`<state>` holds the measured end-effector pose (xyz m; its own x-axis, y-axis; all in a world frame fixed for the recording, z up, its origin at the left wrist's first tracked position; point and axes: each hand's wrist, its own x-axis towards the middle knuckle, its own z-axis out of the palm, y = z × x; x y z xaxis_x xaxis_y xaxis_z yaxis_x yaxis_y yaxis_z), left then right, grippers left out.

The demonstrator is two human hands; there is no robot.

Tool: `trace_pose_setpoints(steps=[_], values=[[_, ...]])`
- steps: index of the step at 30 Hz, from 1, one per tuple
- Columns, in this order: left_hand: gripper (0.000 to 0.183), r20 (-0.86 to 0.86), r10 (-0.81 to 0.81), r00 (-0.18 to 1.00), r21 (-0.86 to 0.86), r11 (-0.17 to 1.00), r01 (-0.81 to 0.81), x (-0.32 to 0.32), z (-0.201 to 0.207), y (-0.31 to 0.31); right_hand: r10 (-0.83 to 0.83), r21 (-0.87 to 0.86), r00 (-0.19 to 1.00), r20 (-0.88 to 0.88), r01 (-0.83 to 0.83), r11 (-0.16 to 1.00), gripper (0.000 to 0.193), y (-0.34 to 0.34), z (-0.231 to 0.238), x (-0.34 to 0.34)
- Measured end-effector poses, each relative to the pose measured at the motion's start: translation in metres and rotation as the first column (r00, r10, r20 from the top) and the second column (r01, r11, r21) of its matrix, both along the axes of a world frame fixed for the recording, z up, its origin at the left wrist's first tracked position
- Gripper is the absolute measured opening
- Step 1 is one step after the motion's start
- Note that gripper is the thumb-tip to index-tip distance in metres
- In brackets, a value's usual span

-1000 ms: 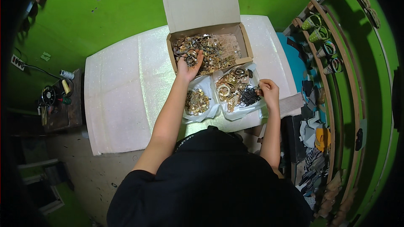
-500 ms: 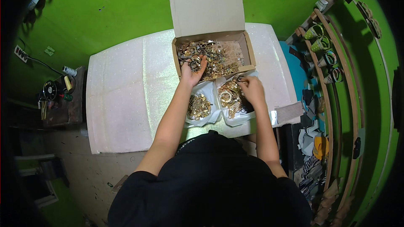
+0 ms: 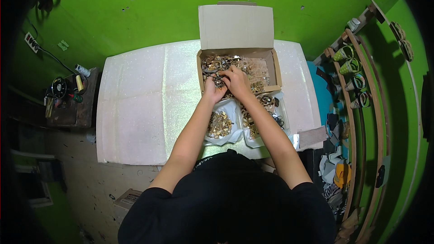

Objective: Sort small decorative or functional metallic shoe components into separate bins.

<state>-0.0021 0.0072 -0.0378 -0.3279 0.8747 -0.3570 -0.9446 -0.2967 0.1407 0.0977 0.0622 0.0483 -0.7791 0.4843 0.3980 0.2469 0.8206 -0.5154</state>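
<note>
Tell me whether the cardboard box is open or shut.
Open: the cardboard box has its lid raised at the back, exposing shiny pieces inside.

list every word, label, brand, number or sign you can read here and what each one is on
None can be read clearly.
Black shirt: white marks like lettering near the waist, too small.
Small box on the floor: dark print, too small and blurred.
</note>
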Motion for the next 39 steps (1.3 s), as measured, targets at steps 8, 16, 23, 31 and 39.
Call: trace_pose_setpoints(steps=[8, 16, 23, 31, 39], values=[[0.031, -0.071, -0.007, 0.997, -0.054, 0.999, 0.003, 0.001, 0.006, 0.001, -0.026, -0.058, 0.99, -0.141, 0.018, 0.998, 0.009, 0.005, 0.004, 0.001], [0.029, 0.027, -0.016, 0.999, -0.033, 0.999, 0.017, 0.004, 0.018, 0.002, -0.076, -0.453, 0.978, -0.196, -0.022, 0.891, 0.01, 0.017, 0.012, 0.007], [0.03, 0.01, -0.044, 0.999, -0.011, 0.999, 0.044, 0.006, 0.025, 0.0, -0.106, -0.721, 0.945, -0.31, -0.16, 0.675, 0.009, 0.021, 0.023, 0.011], [0.032, 0.051, -0.033, 0.998, -0.001, 0.999, 0.033, 0.005, 0.025, 0.0, -0.133, -0.741, 0.873, -0.47, -0.308, 0.596, 0.009, 0.022, 0.045, 0.014], [0.028, -0.092, 0.018, 0.996, -0.011, 1.0, -0.019, 0.009, 0.03, -0.001, -0.08, -0.691, 0.826, -0.557, -0.409, 0.596, 0.01, 0.017, 0.084, 0.022]])
